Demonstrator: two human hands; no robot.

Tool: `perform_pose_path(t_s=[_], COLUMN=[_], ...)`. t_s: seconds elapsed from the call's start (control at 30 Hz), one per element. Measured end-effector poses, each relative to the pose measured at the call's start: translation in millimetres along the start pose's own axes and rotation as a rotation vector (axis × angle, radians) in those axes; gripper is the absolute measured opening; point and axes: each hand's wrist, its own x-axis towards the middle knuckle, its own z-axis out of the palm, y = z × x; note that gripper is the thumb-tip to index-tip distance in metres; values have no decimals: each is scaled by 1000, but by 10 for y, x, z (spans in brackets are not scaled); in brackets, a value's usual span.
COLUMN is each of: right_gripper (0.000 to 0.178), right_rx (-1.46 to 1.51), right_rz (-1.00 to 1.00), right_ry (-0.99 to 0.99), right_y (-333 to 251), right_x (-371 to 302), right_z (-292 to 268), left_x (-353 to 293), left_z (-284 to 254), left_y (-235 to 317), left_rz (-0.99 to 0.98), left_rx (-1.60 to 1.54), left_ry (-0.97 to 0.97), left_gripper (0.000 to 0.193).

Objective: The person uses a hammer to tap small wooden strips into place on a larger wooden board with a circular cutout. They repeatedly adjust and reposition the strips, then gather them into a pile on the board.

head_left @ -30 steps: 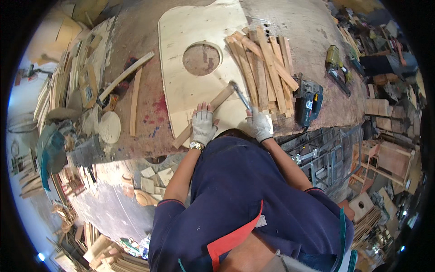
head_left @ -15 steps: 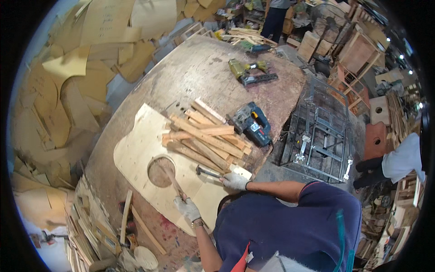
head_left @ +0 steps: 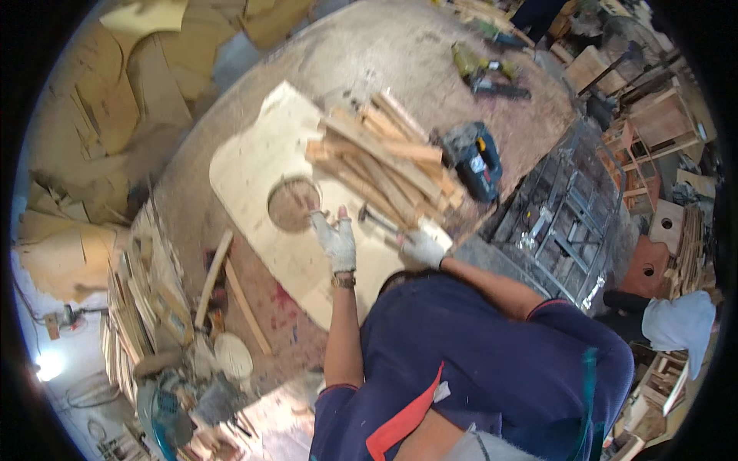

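Observation:
My gloved left hand (head_left: 336, 242) is over a pale plywood board (head_left: 265, 154), beside the round hole cut through it. Its fingers are spread and nothing shows in them. In its glove, my right hand (head_left: 423, 247) is closed round the handle of a hammer (head_left: 377, 221), whose head points left over the board. A loose pile of wood strips (head_left: 384, 157) lies on the board's right part, just beyond the hammer.
Right of the strips sits a blue-black jigsaw (head_left: 475, 163); farther back lies a green nail gun (head_left: 488, 74). Metal frames (head_left: 565, 223) stand off the table's right edge. Two loose strips (head_left: 246, 306) lie at left. A person (head_left: 676, 323) is at far right.
The wood strip that my left hand held has left its grasp, and those fingers have spread. My right hand keeps the hammer. The whole view has shifted and turned.

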Motion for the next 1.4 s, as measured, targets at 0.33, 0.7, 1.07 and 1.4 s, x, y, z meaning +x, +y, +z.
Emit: perform_pose_path(t_s=[0.33, 0.7, 1.07, 1.4], right_gripper=[50, 47, 52, 54], right_rx=[-97, -153, -161, -160], right_rz=[-3, -2, -75, -108], right_ry=[48, 38, 102, 67], right_y=[-70, -138, 84, 134], right_x=[-21, 38, 75, 137], right_z=[-83, -67, -13, -45], left_x=[-234, -298, -317, -794], left_z=[-1958, -2525, -2308, -1598], left_y=[-1624, -2919, -1894, -1387], left_rz=[-170, -90, -606, -518], left_rx=[828, 1397, 189, -1014], left_ry=[433, 470, 349, 190], left_gripper=[73, 57, 45, 37])
